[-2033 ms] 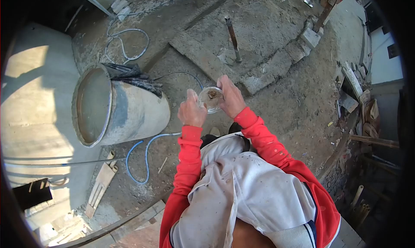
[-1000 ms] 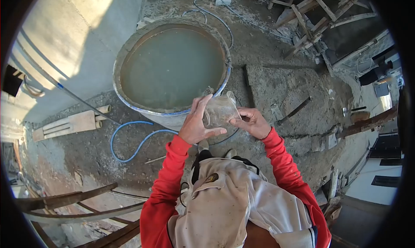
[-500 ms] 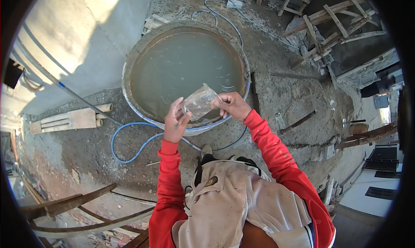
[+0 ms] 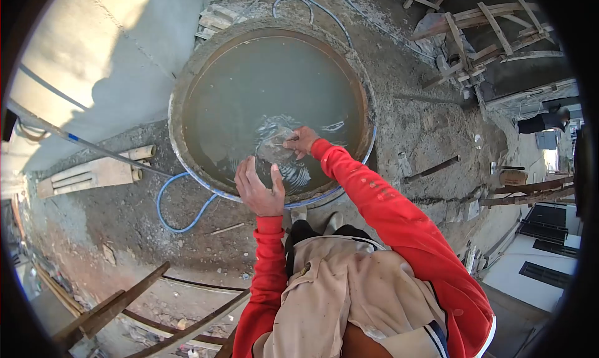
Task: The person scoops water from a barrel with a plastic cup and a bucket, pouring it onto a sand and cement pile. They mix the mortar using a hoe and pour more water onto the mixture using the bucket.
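A large round tub (image 4: 177,124) holds murky grey-green water (image 4: 262,83). My right hand (image 4: 302,142) reaches over it, its fingers closed on a clear plastic piece (image 4: 274,147) at the water's surface. Whether this thin, see-through piece is a cup or a bag I cannot make out. Ripples spread around it. My left hand (image 4: 259,189) is over the near side of the tub, open with fingers apart and holding nothing, a little short of the plastic piece.
A blue hose (image 4: 181,230) loops on the ground at the tub's left. Pipes and a board (image 4: 97,174) lie by the wall. Wooden frames (image 4: 493,36) stand at far right, timbers (image 4: 125,305) at lower left. A person (image 4: 543,122) is in the distance at right.
My right hand has lowered the clear plastic piece from above the tub's near side to the water, which now ripples. My left hand has let go of the piece and opened.
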Demonstrator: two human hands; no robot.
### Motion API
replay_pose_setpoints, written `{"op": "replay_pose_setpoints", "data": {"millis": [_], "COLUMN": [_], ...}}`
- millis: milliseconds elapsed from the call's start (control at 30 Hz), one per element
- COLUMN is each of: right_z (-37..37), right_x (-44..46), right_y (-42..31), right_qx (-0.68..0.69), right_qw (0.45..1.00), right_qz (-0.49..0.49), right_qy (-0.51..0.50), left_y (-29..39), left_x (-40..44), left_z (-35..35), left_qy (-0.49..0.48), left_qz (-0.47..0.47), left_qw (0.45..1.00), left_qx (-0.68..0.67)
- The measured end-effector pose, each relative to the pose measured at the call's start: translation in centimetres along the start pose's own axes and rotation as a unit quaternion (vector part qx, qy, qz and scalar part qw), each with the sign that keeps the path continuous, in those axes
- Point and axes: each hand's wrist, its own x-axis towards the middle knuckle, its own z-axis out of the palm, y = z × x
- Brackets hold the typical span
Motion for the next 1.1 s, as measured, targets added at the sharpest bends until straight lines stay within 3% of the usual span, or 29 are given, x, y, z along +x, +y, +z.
{"op": "replay_pose_setpoints", "data": {"millis": [267, 333, 433, 567, 667, 733, 867, 933, 1100], "right_z": [1.4, 2.7, 2.7, 2.1, 0.8, -0.6, -5.6, -8.7, -20.0], "right_x": [2.0, 2.3, 1.7, 1.5, -0.3, -2.8, -8.4, -10.3, -15.8], "right_y": [0.6, 1.0, 0.1, -0.7, -1.9, -3.0, -5.0, -4.5, -1.4], "right_qx": [-0.131, -0.336, -0.354, -0.346, -0.311, -0.266, -0.176, -0.134, -0.037], "right_qw": [0.990, 0.921, 0.914, 0.916, 0.923, 0.899, 0.891, 0.829, 0.787], "right_qz": [0.052, 0.006, 0.012, -0.002, -0.090, -0.199, -0.227, -0.320, -0.299], "right_qy": [0.029, 0.195, 0.197, 0.201, 0.208, 0.287, 0.352, 0.438, 0.538], "left_y": [0.1, -0.1, -0.6, -0.5, -0.9, -1.1, -1.1, -1.3, -2.9], "left_x": [0.2, 0.1, -0.2, -0.3, -0.5, -0.6, -0.6, -0.6, -0.9], "left_z": [0.1, 0.3, 0.5, 0.5, 0.8, 0.7, 0.8, 0.9, 1.3], "left_qy": [0.023, 0.025, 0.025, 0.031, 0.039, 0.041, 0.026, 0.031, -0.013], "left_qz": [0.008, 0.008, 0.004, 0.008, 0.011, 0.020, 0.013, 0.040, 0.006], "left_qw": [1.000, 0.999, 1.000, 0.999, 0.999, 0.999, 1.000, 0.999, 0.997], "left_qx": [-0.019, -0.019, -0.018, -0.018, -0.017, -0.016, 0.006, 0.014, 0.077]}}
